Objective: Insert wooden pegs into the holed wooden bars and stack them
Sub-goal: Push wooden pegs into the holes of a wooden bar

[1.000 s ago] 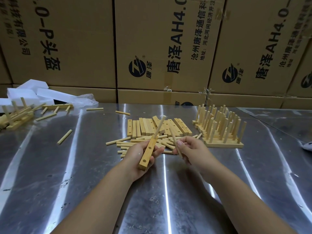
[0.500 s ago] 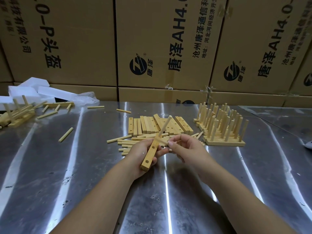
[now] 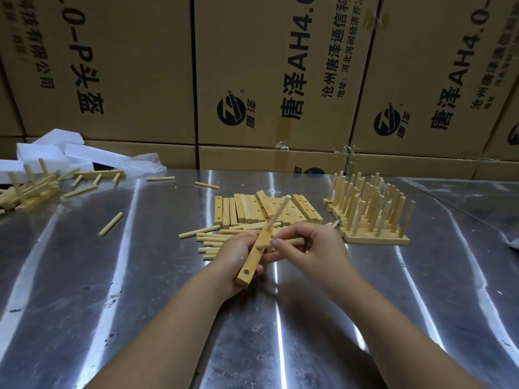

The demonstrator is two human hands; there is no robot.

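1. Surface (image 3: 140, 276): reflective sheet metal, scuffed, filling the lower frame.
2. Cardboard boxes (image 3: 126, 66): stacked wall behind, printed in black.
3. White foam blocks (image 3: 56, 153) and clear plastic film (image 3: 146, 161): upper left.
4. Bar (image 3: 252, 259): centre of frame, gripped by the left hand (image 3: 236, 256), one upright peg (image 3: 278, 211) in its far end, near hole empty.
5. Right hand (image 3: 317, 248): pinches a second peg (image 3: 292, 242) at the bar's middle; fingers hide whether it is seated.
6. Holed bars (image 3: 247, 210) and loose pegs (image 3: 213, 237): behind the hands, partly hidden.
7. Pegged stack (image 3: 370, 214): right of centre.
8. Pegged bars (image 3: 25, 189): cut off at left edge.
9. Grey item (image 3: 514, 242): cut off at right edge, unidentifiable.
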